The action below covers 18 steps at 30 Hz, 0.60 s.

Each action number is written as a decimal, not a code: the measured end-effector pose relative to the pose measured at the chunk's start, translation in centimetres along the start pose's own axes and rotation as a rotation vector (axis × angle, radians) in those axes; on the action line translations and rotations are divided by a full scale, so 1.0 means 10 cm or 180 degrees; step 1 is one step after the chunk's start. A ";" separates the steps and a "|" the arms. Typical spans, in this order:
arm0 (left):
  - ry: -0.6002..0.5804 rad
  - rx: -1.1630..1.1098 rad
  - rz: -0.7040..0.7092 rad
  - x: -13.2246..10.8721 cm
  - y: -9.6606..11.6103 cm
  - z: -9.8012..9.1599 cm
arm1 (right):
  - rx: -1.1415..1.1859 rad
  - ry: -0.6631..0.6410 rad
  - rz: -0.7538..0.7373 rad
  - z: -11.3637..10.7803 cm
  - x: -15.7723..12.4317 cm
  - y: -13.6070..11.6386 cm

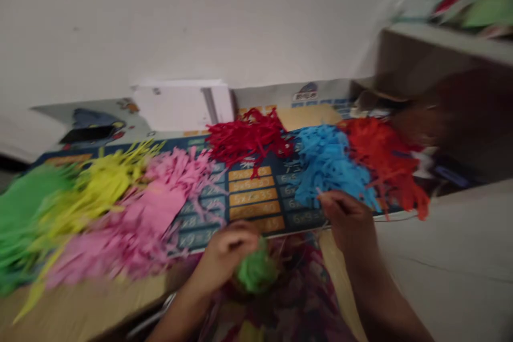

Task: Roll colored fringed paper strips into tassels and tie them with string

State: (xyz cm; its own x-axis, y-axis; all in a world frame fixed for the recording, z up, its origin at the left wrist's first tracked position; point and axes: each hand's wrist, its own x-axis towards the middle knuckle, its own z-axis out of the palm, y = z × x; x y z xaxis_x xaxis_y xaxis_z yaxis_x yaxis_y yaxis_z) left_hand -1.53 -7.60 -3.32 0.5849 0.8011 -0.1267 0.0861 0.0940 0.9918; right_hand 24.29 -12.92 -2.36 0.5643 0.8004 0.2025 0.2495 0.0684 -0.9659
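My left hand is curled closed at the upper left side of a round green bundle, which looks made of paper strips and sits low over my lap. Out to the right, my right hand is pinched shut at the near edge of a pile of blue paper strips. A small pale tip shows at its fingertips, too blurred to name. Beside the blue pile lies an orange-red pile of strips. A dark red pile lies farther back in the middle.
Pink, yellow and green strips cover the left of a printed multiplication mat. A white box stands against the wall. A dark phone-like slab lies back left. A shelf unit borders the right.
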 end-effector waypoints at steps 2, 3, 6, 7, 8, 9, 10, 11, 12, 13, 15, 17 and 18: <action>0.0490 -0.1036 -0.0515 0.09 0.03 0.08 | -0.0421 -0.0654 -0.0209 0.20 -0.22 -0.10; 0.0560 -0.1471 -0.0730 0.13 0.01 0.12 | -0.0458 -0.0891 -0.0278 0.27 -0.29 -0.13; 0.0649 -0.2204 -0.0894 0.21 -0.04 0.19 | -0.0503 -0.1313 -0.0323 0.41 -0.38 -0.18; 0.0659 -0.2297 -0.0873 0.22 -0.06 0.20 | -0.0504 -0.1403 -0.0343 0.44 -0.38 -0.18; 0.0656 -0.2348 -0.0851 0.22 -0.07 0.20 | -0.0507 -0.1468 -0.0374 0.46 -0.37 -0.17; 0.0642 -0.2365 -0.0831 0.22 -0.08 0.20 | -0.0511 -0.1513 -0.0406 0.47 -0.36 -0.16; 0.0631 -0.2367 -0.0814 0.22 -0.08 0.20 | -0.0516 -0.1543 -0.0427 0.48 -0.36 -0.15; 0.0618 -0.2360 -0.0799 0.21 -0.09 0.20 | -0.0524 -0.1558 -0.0426 0.49 -0.35 -0.15; 0.0612 -0.2345 -0.0786 0.21 -0.09 0.20 | -0.0541 -0.1577 -0.0411 0.50 -0.35 -0.14; 0.0616 -0.2316 -0.0774 0.20 -0.09 0.20 | -0.0566 -0.1605 -0.0386 0.51 -0.34 -0.14; 0.0664 -0.2178 -0.0723 0.20 -0.10 0.21 | -0.0620 -0.1659 -0.0314 0.52 -0.34 -0.13; 0.0728 -0.1845 -0.0589 0.19 -0.09 0.22 | -0.0660 -0.1736 -0.0192 0.52 -0.35 -0.10; 0.0754 -0.1598 -0.0475 0.18 -0.09 0.22 | -0.0635 -0.1815 -0.0111 0.51 -0.35 -0.08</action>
State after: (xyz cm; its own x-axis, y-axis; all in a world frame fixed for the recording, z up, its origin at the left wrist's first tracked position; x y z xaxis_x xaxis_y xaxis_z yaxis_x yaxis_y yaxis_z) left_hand 1.25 -7.58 -4.43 0.3943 0.8627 -0.3166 -0.2736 0.4391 0.8558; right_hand 18.11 -12.74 -3.10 0.0561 0.9965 0.0618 0.4342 0.0314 -0.9002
